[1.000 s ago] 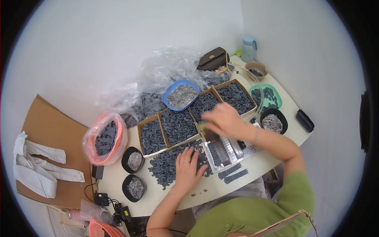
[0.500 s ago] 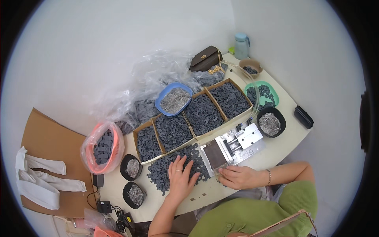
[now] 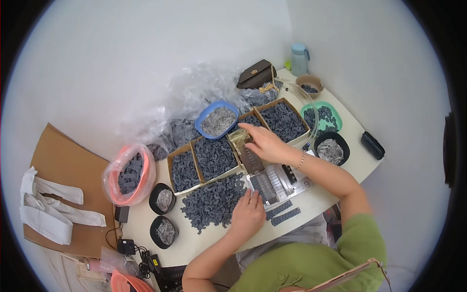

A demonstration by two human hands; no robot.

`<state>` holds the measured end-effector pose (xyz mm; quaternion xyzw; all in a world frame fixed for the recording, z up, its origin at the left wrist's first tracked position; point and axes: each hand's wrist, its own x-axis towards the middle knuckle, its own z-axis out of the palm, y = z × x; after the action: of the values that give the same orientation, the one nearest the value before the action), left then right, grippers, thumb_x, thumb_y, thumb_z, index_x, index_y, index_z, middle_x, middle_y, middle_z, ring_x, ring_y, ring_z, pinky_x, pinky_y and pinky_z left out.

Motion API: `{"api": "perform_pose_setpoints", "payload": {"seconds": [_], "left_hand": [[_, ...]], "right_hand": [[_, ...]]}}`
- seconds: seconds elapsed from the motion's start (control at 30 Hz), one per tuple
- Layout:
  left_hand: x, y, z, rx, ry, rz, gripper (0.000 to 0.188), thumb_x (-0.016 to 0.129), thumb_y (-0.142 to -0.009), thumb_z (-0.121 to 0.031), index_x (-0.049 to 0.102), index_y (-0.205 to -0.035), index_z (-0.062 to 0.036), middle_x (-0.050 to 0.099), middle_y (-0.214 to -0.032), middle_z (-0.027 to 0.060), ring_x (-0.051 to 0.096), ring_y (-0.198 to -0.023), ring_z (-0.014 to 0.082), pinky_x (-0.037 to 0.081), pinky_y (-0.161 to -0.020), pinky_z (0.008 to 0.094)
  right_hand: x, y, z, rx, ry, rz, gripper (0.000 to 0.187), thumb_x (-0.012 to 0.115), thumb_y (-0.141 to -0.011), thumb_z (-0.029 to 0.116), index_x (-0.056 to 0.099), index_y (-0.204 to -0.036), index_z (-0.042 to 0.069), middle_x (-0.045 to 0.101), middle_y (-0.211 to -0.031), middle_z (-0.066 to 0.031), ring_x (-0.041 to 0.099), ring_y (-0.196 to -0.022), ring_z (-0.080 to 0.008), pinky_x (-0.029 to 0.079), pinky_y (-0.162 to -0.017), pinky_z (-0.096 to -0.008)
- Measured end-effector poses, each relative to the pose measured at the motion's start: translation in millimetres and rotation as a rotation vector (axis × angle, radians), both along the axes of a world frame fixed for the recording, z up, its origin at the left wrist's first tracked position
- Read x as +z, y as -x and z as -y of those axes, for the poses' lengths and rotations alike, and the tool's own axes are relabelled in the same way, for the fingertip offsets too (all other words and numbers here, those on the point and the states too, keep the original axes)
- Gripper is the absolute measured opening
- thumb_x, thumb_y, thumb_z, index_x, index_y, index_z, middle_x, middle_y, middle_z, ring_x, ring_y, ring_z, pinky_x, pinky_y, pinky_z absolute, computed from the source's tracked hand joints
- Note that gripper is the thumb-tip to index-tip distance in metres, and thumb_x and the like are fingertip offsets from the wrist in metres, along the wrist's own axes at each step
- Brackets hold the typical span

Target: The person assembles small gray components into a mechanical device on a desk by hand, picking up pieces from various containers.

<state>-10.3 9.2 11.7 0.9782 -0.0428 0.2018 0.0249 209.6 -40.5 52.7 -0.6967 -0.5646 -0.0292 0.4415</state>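
Note:
My right hand (image 3: 266,145) reaches across the table and grips a flat brown plate (image 3: 252,161) with a see-through end. The plate is raised and tilted over the front of the sectioned box. Below it, a silver metal fixture (image 3: 278,179) lies with rows of dark grey pieces (image 3: 265,188) uncovered. My left hand (image 3: 248,214) rests at the fixture's near left corner, fingers extended, beside a heap of small grey pieces (image 3: 209,205). Two ridged grey strips (image 3: 285,216) lie in front of the fixture.
Behind stands a cardboard box (image 3: 181,191) of grey pieces, a blue tray (image 3: 198,127) of metal pins on it. Black bowls (image 3: 160,210) of pins flank the work. A green tray (image 3: 335,125), bottle (image 3: 299,61), black case (image 3: 372,145) and pink basket (image 3: 151,185) edge the table.
My right hand has moved up and away from the fixture's near edge, lifting the brown plate. The left hand has shifted right from the heap to the fixture. Grey strips now show in front.

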Motion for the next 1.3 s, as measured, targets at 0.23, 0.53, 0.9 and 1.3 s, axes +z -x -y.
{"api": "perform_pose_setpoints", "payload": {"seconds": [0.23, 0.53, 0.9, 1.3], "left_hand": [[4.8, -17.1, 7.5, 0.069, -0.006, -0.183, 0.009, 0.063, -0.071, -0.009, 0.058, -0.073, -0.0022, 0.062, -0.082, 0.0131, 0.063, -0.079, 0.0274, 0.053, -0.066, 0.0357], [69.8, -21.4, -77.9, 0.307, 0.401, 0.343, 0.01, 0.06, -0.08, 0.0, 0.055, -0.088, -0.0016, 0.056, -0.079, 0.0154, 0.058, -0.07, 0.0315, 0.047, -0.064, 0.0401], [64.0, 57.6, -282.3, 0.785, -0.221, 0.525, 0.022, 0.063, -0.081, -0.008, 0.064, -0.102, -0.0013, 0.062, -0.102, 0.02, 0.058, -0.095, 0.0369, 0.046, -0.081, 0.0464], [0.3, -5.0, -236.2, 0.67, 0.115, 0.005, 0.014, 0.074, -0.069, -0.008, 0.068, -0.08, -0.003, 0.062, -0.084, 0.0162, 0.061, -0.087, 0.0345, 0.049, -0.076, 0.0441]], "right_hand": [[-2.9, -40.8, 9.8, 0.007, 0.146, 0.078, 0.037, 0.06, -0.087, 0.016, 0.055, -0.122, 0.004, 0.061, -0.111, -0.0163, 0.059, -0.104, -0.0338, 0.048, -0.09, -0.043], [-30.8, -122.0, 44.3, -0.354, 0.431, 0.312, 0.011, 0.06, -0.083, 0.01, 0.067, -0.091, 0.007, 0.064, -0.092, -0.0122, 0.062, -0.091, -0.0316, 0.051, -0.077, -0.0428], [-19.8, -104.3, 32.6, -0.329, 0.462, 0.456, 0.011, 0.067, -0.077, 0.01, 0.062, -0.084, 0.004, 0.06, -0.089, -0.011, 0.061, -0.089, -0.0296, 0.051, -0.077, -0.0404], [5.4, -82.7, 54.4, -0.229, 0.155, 0.272, 0.011, 0.063, -0.081, 0.006, 0.063, -0.092, 0.005, 0.061, -0.086, -0.0115, 0.061, -0.082, -0.0317, 0.049, -0.072, -0.0401]]}}
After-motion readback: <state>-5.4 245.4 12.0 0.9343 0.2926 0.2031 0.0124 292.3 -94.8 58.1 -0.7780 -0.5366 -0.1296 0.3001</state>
